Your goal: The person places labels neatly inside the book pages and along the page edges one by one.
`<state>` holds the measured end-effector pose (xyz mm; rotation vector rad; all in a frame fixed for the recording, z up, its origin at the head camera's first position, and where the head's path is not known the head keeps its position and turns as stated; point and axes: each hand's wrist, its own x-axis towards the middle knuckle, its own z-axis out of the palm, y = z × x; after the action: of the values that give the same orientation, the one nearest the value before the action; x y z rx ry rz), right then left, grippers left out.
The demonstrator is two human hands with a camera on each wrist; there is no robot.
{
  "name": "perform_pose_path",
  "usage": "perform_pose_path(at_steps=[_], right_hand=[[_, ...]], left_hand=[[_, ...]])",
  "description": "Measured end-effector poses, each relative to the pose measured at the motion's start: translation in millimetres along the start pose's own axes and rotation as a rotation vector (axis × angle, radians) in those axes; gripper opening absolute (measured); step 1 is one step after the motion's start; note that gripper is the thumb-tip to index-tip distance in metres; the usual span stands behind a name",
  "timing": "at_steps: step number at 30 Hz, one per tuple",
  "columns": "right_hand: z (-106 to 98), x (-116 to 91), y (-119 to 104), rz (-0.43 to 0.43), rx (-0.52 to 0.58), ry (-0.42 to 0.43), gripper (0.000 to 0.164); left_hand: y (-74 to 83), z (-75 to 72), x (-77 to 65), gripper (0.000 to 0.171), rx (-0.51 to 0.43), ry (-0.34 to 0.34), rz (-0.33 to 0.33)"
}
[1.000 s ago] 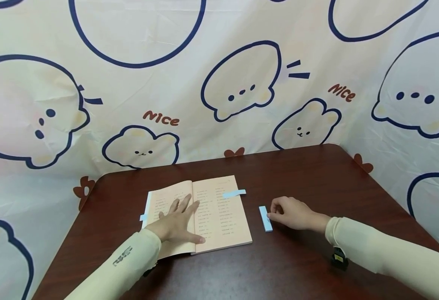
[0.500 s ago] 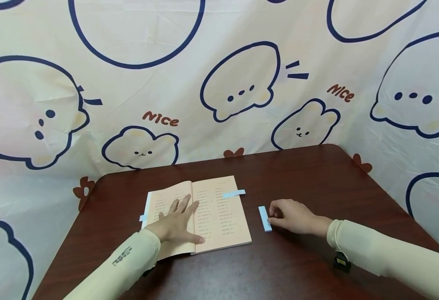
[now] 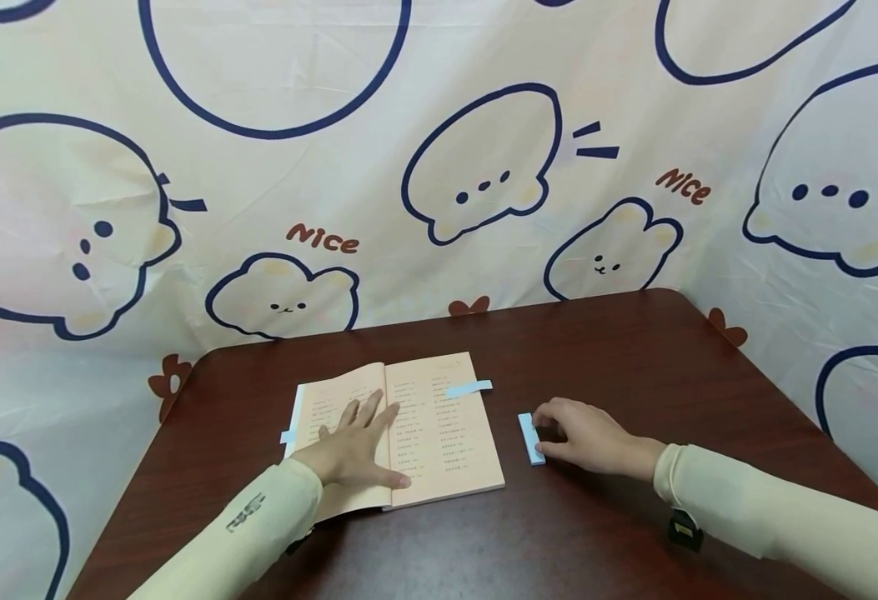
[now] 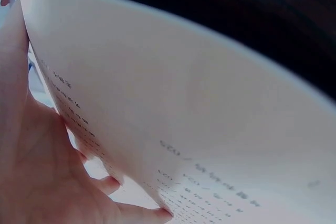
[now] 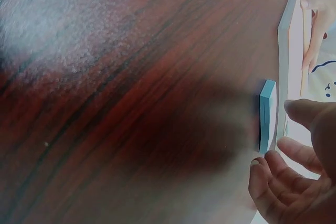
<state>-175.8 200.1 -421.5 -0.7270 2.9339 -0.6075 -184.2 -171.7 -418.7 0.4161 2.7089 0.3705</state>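
Note:
An open book [image 3: 446,442] with printed pages lies on the dark wooden table. My left hand [image 3: 352,450] rests spread across its left page and the gutter, thumb reaching onto the right page. In the left wrist view, fingers [image 4: 142,213] press on the curved page [image 4: 157,87]. Right of the book lies a narrow pad of light-blue sticky notes [image 3: 531,439]. Over its right side is my right hand [image 3: 592,435], thumb and index finger apart. From the right wrist, the pad [image 5: 268,114] lies flat by the fingertips; contact is hard to tell.
A blue sticky strip [image 3: 469,389] sticks out from the book's right edge, and another blue tab [image 3: 286,437] from the left edge. The table [image 3: 604,350] reaches back to a patterned cloth wall [image 3: 408,275].
My right thumb and index finger have spread apart over the blue pad, having been close together at its edge. The left hand and the book have not moved.

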Motion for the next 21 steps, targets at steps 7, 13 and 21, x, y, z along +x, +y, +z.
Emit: perform_pose_path(at_steps=[7,13,21], right_hand=[[4.3,-0.7,1.5,-0.024,-0.031,-0.012,0.049],[8.1,0.6,4.4,-0.021,-0.048,-0.031,0.05],[8.4,1.1,7.3,-0.041,-0.032,-0.037,0.051]], left_hand=[[-0.7,0.3,0.8,0.121,0.005,-0.001,-0.002],[0.1,-0.5,-0.1,0.121,0.004,-0.005,-0.002],[1.3,-1.5,-1.8,0.122,-0.005,-0.009,-0.001]])
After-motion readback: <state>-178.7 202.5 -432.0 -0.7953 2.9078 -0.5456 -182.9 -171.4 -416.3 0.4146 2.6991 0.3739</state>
